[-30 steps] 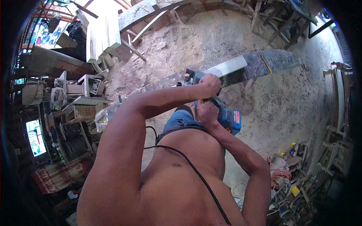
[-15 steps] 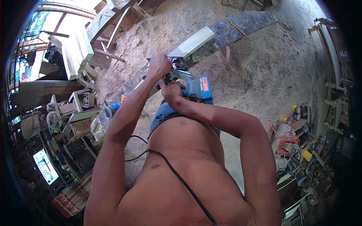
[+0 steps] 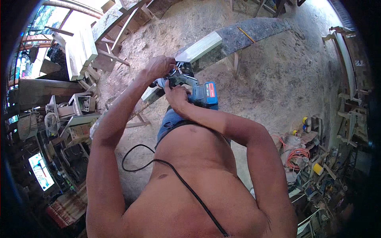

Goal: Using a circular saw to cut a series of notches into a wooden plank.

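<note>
A blue cordless power tool with a dark plate and battery rests on a long pale board lying along a narrow, dark-stained bench. My left hand has its fingers closed on the front of the tool. My right hand, nearer my belly, is wrapped round the tool's handle, its fingertips partly hidden. A slim yellow stick, perhaps a pencil, lies on the bench beyond the board.
Pale timber pieces lean at upper left, beside more planks. Boxes and scrap crowd the left, near a lit screen. Orange cord and clutter fill the lower right. A black cable crosses my torso.
Both hands and the tool have shifted up and left in the picture as the view swung. My left forearm is more upright, and the battery now faces up more plainly.
</note>
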Demonstrator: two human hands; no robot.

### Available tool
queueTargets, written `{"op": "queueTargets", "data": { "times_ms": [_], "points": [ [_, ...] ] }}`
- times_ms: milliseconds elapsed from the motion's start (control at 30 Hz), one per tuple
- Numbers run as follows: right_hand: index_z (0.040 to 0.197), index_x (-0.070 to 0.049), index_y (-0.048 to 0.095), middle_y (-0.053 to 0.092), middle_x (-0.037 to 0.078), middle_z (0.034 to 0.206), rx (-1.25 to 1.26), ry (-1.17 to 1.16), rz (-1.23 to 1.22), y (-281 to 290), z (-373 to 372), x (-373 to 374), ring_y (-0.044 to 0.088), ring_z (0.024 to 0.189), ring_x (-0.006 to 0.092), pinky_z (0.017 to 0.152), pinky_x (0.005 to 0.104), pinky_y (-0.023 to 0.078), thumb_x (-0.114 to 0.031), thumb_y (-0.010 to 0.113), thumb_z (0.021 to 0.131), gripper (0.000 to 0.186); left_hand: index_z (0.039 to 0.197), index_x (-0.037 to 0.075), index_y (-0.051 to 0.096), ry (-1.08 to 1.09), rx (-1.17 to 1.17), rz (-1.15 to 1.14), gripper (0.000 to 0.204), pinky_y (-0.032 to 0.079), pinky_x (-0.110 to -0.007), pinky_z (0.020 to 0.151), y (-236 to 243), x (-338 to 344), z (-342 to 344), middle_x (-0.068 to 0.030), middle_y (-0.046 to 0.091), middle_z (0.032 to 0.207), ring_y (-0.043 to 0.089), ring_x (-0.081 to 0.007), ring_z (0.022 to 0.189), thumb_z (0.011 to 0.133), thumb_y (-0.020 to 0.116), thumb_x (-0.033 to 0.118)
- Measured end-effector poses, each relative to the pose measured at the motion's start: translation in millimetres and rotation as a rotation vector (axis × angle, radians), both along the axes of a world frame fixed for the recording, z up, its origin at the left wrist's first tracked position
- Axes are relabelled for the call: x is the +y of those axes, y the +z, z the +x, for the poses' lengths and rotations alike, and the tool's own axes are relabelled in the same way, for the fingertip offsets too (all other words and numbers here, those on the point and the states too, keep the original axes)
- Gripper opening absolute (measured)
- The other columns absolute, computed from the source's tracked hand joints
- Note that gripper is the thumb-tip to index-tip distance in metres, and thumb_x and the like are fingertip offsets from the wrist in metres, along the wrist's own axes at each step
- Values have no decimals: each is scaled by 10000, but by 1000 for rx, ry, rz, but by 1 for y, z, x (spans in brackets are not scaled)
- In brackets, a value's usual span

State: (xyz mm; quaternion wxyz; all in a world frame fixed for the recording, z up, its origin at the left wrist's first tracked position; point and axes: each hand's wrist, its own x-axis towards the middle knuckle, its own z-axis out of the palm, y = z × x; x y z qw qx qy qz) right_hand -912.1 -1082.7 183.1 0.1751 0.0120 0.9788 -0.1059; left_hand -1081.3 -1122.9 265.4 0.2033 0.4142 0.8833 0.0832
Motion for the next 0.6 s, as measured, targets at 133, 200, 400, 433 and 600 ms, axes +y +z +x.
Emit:
{"op": "queueTargets", "data": {
  "times_ms": [133, 200, 400, 433, 600],
  "points": [
    [1697, -125, 380, 724, 330, 1030, 7, 4, 7, 0, 2, 4, 761, 864, 515, 652, 726, 608, -179, 542, 1093, 627, 1098, 85, 765, -293, 26, -163, 248, 568, -566, 752, -3, 11, -10, -251, 746, 834, 765, -435, 846, 1035, 666, 303],
    [1692, -122, 388, 726, 329, 1021, 3, -19, -14, 1, 2, 5, 766, 861, 505, 642, 721, 610, -176, 541, 1091, 622, 1084, 70, 761, -338, 79, -203, 258, 574, -565, 742, -6, 16, -11, -252, 738, 818, 765, -435, 836, 1036, 658, 302],
    [1686, -130, 401, 731, 326, 1021, 25, 14, -18, 4, 4, 7, 772, 856, 499, 632, 708, 615, -196, 555, 1081, 629, 946, 15, 755, -391, 152, -173, 335, 601, -560, 716, -31, 20, -13, -240, 740, 790, 769, -435, 799, 1036, 642, 318],
    [1686, -131, 401, 734, 319, 1015, 29, -4, -30, 5, 4, 6, 774, 857, 492, 629, 701, 614, -198, 561, 1077, 634, 915, 1, 761, -377, 150, -146, 363, 610, -555, 717, -33, 22, -14, -236, 753, 803, 772, -436, 799, 1028, 651, 328],
    [1669, -119, 429, 752, 280, 1000, 35, -78, -118, 5, 1, 1, 781, 860, 472, 630, 660, 623, -204, 574, 1064, 628, 921, 4, 807, 47, -159, -329, 360, 626, -523, 749, -29, 47, -19, -238, 785, 864, 780, -431, 799, 961, 698, 345]
  ]
}}
